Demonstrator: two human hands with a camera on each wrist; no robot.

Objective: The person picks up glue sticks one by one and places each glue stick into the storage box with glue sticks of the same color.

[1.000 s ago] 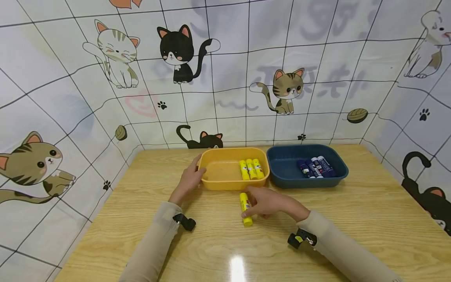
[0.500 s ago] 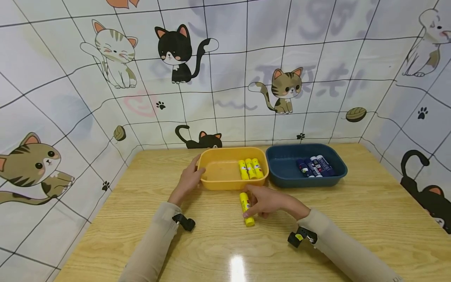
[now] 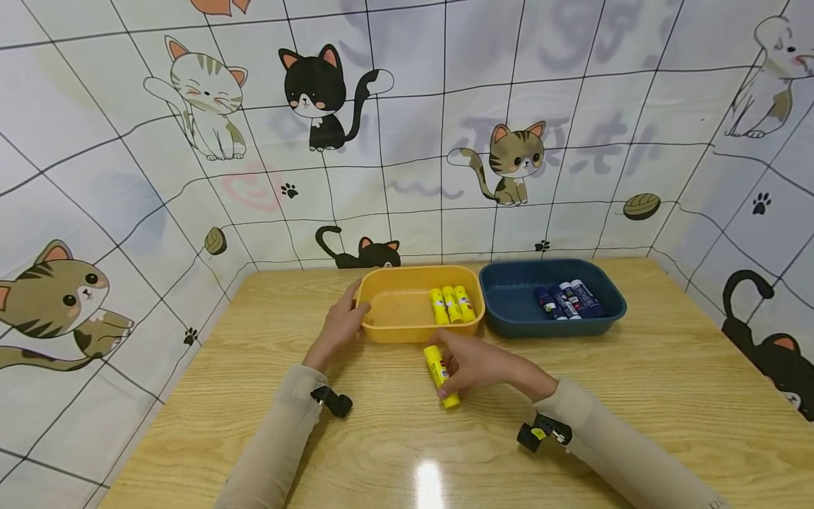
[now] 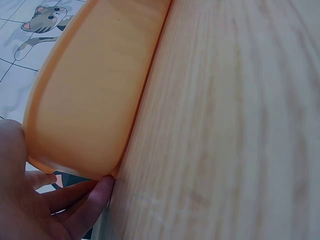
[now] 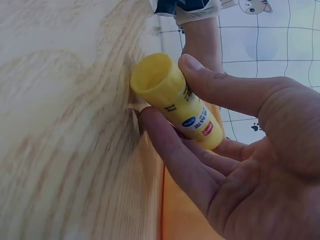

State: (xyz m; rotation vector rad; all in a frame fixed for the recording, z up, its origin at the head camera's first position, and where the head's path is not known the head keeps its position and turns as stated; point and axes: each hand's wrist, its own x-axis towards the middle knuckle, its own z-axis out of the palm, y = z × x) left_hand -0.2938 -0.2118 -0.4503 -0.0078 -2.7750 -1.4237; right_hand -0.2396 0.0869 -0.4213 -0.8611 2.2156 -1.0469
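Observation:
My right hand pinches a yellow glue stick between thumb and fingers, just in front of the yellow bin. In the right wrist view the glue stick lies tilted between the thumb and fingertips, its round end towards the camera. My left hand holds the left end of the yellow bin, the thumb at its rim and the fingertips against its outside, as the left wrist view shows on the bin wall. Three yellow glue sticks lie side by side inside the bin's right part.
A dark blue bin stands against the yellow bin's right side, with several dark blue glue sticks in its right half. Both bins sit near the back of the wooden table, before a cat-patterned cloth wall.
The yellow glue stick has turned, its far end swinging left and appearing slightly raised, while my right hand grips it. My left hand has stayed at the yellow bin.

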